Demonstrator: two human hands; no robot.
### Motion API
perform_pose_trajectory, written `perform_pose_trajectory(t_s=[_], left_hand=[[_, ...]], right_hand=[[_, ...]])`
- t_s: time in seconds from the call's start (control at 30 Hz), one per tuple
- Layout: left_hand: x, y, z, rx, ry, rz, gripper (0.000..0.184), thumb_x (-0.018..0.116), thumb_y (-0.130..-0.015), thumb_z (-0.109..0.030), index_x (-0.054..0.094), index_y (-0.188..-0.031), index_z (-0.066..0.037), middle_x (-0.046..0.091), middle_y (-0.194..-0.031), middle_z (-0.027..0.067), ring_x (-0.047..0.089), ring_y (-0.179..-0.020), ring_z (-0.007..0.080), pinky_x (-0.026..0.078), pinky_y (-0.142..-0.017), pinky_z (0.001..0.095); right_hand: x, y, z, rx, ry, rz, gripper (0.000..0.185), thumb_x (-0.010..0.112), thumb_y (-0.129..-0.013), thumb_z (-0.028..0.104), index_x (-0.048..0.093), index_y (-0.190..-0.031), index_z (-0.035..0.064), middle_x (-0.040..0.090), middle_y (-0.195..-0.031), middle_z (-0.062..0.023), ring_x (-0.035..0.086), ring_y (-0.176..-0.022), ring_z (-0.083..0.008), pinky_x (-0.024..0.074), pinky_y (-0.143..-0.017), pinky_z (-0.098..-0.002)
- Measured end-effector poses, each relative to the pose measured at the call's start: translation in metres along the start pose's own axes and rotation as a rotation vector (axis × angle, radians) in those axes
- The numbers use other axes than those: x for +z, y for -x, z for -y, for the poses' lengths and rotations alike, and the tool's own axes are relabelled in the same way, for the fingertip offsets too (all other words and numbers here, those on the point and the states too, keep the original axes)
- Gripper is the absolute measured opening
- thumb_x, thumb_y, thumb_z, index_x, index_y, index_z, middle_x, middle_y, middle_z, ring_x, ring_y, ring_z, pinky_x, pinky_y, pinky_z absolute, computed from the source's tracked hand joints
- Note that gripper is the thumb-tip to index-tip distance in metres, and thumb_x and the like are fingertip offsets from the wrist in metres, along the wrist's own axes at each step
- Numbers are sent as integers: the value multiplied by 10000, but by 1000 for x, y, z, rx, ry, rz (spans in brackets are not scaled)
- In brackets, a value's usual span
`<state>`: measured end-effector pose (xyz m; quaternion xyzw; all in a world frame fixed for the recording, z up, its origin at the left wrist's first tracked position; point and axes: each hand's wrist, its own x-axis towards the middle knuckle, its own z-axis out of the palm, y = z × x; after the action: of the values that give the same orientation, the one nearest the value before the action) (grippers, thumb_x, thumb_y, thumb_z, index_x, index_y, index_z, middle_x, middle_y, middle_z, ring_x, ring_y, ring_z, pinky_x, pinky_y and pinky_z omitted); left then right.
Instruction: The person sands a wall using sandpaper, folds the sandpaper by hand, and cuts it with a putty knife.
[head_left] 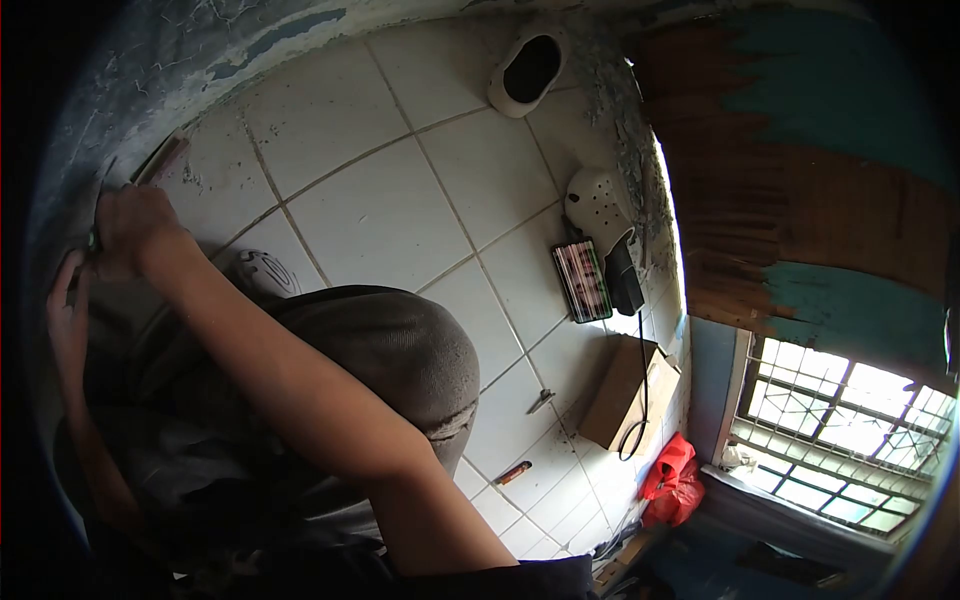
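Both of my hands are close together at the far left edge, near the peeling wall. My right hand (138,228) is closed around something dark and thin, with a small green spot beside it; the object is too dark to name. My left hand (68,300) is lower, at the image's edge, its fingers bent near the same dark object and partly in shadow. Just above my right hand a thin, flat brownish piece (160,160) leans near the wall. My knee in grey trousers (400,345) is bent beside my forearm, and a patterned white item (266,272) shows behind it.
On the tiled floor (370,220) are two white clogs (596,200), a striped case (581,281), a black adapter (624,282) with a cable, a cardboard box (622,395), a small metal piece (541,401), an orange cutter (515,473) and a red bag (673,482). A barred window stands right.
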<state>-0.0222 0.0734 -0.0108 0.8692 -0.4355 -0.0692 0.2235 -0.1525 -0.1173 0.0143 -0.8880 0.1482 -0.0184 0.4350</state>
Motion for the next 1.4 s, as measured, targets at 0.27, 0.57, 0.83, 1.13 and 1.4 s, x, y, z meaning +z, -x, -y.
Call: perform_pose_trajectory(t_s=[0.27, 0.57, 0.83, 1.13, 1.4], left_hand=[[0, -1, -6, 175, -12, -163, 231, 499, -878, -90, 566, -1075, 12, 608, -1034, 113, 579, -949, 180, 435, -823, 281], [-8, -5, -12, 331, -207, -146, 223, 477, -875, -55, 559, -1071, 15, 586, -1043, 140, 565, -968, 238, 423, -837, 298], [-5, -15, 1, 470, -137, -110, 222, 529, -841, -19, 571, -1059, 1, 590, -1029, 136, 576, -946, 236, 441, -811, 300], [1, -12, 0, 183, -198, -171, 260, 516, -879, -133, 576, -1109, -28, 601, -1082, 104, 573, -990, 177, 448, -849, 284], [1, -10, -7, 197, -57, -207, 255, 524, -870, -95, 567, -1103, -1, 611, -1029, 104, 576, -928, 164, 454, -804, 293]], right_hand=[[23, -15, -3, 4, -125, -247, 578, 636, -662, 425, 497, -973, -41, 569, -961, -199, 540, -944, -311, 415, -843, -372], [-2, -4, 5, 14, -112, -103, 622, 621, -678, 447, 516, -1015, -64, 564, -1020, -195, 521, -1023, -293, 409, -880, -343], [-10, -5, 5, 102, 60, -52, 460, 666, -626, 418, 642, -894, 45, 642, -891, -128, 620, -884, -238, 480, -773, -319], [-1, -17, 1, 146, -88, -75, 430, 703, -593, 394, 670, -832, 38, 650, -878, -126, 628, -869, -242, 493, -768, -315], [-4, -17, -4, 159, -184, 62, 386, 695, -594, 371, 679, -804, 48, 657, -813, -108, 630, -850, -248, 492, -754, -323]])
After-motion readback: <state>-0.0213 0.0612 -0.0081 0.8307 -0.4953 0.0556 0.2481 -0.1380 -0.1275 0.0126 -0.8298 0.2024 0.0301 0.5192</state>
